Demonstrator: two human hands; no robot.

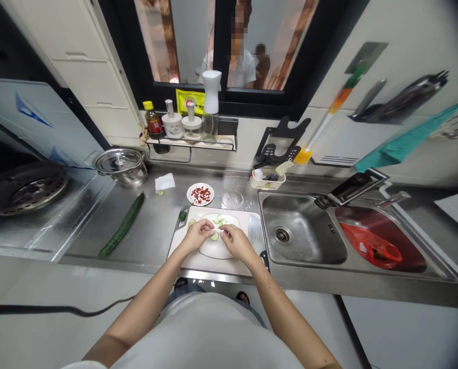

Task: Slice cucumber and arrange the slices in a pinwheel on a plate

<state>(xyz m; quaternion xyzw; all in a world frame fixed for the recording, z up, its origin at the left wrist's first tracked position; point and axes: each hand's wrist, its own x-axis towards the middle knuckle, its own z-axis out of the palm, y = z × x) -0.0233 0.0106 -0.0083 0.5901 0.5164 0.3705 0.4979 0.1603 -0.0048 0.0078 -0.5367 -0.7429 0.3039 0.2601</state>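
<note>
On a white plate (229,251) resting on the cutting board (192,264), several thin cucumber slices (219,220) are fanned out. My left hand (198,236) is over the plate's left side, its fingertips pinched at a single cucumber slice (214,236). Opposite it, my right hand (234,241) has its fingers closed together near the fan; anything between them is too small to make out. A cleaver (255,233) lies along the board's right edge, beside my right hand. A cut cucumber end (182,216) sits at the board's upper left corner.
A whole cucumber (123,225) lies left of the board. Behind are a plate of chopped red pieces (200,195), a white paper (164,181) and a lidded steel pot (121,166). On the right, the sink (301,241) holds a red bag (371,246). A person (246,66) shows in the window.
</note>
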